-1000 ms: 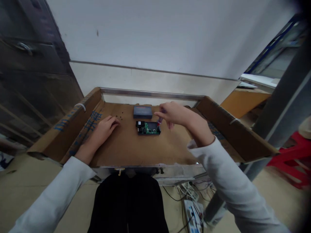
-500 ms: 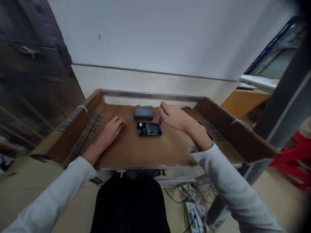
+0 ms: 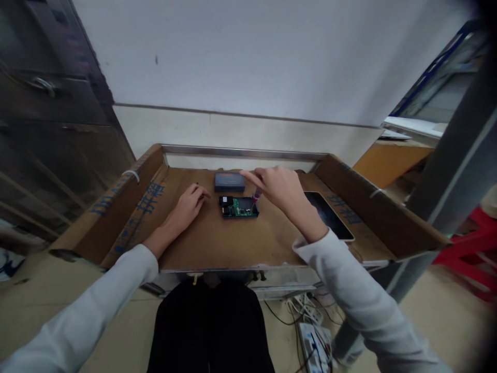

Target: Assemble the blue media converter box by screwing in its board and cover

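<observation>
A small black case with a green circuit board [image 3: 238, 206] lies open on the cardboard-covered table [image 3: 233, 238]. Just behind it rests its grey-blue cover [image 3: 229, 181]. My right hand [image 3: 276, 188] grips a red-handled screwdriver [image 3: 256, 197] whose tip points down at the board's right end. My left hand [image 3: 189, 204] rests on the cardboard left of the board with its fingers curled; I cannot see anything in them.
Cardboard flaps [image 3: 116, 199] wall the table on the left and right. A dark tablet [image 3: 328, 215] lies at the right. A metal cabinet [image 3: 46, 114] stands at the left, a power strip with cables [image 3: 310, 336] lies on the floor, and a red stool [image 3: 471, 254] stands at the right.
My left hand has slid rightward toward the board. My right hand has shifted over the board's right end with the screwdriver. The tablet at the right has come into view.
</observation>
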Tool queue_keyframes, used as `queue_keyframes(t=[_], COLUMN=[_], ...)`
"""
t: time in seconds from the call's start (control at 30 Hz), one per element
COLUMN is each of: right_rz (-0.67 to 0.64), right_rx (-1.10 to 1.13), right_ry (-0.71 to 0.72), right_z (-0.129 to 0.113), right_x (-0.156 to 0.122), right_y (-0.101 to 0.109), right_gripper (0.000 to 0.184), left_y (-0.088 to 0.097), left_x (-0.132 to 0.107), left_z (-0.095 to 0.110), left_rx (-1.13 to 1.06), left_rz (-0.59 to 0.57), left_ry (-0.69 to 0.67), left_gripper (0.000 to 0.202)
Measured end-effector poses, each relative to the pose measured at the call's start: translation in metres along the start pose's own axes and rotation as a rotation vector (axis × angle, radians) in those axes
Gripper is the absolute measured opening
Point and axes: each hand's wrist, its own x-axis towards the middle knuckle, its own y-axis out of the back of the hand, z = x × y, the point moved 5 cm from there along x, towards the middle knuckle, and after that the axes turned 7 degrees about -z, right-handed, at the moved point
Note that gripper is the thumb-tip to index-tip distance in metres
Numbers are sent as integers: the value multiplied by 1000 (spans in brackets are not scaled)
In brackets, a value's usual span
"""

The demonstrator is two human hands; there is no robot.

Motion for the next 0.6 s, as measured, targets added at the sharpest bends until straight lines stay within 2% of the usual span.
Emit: queue_keyframes(t=[0.07, 0.17, 0.23, 0.3, 0.4, 0.6], right_rz=[-25, -124, -198, -242, -262, -273], right_rx=[18, 183, 295, 344, 287, 96], right_ry=[-18, 74, 161, 207, 204, 144], right_z=[4, 10, 13, 15, 17, 9], right_x=[-1, -4, -6, -7, -5, 2], right_y=[0, -3, -4, -3, -2, 4], right_gripper=[56, 27, 16, 12, 8, 19], left_y=[-1, -2, -1, 0, 2, 6], left_x=[3, 8, 11, 13, 16, 17], left_z=[2, 7, 11, 15, 18, 21], left_rx=[-17, -37, -40, -40, -42, -44], left_rz=[4, 8, 31, 61, 107, 160], left_ry=[-6, -24, -28, -28, -26, -22], left_gripper=[17, 17, 18, 18, 19, 17])
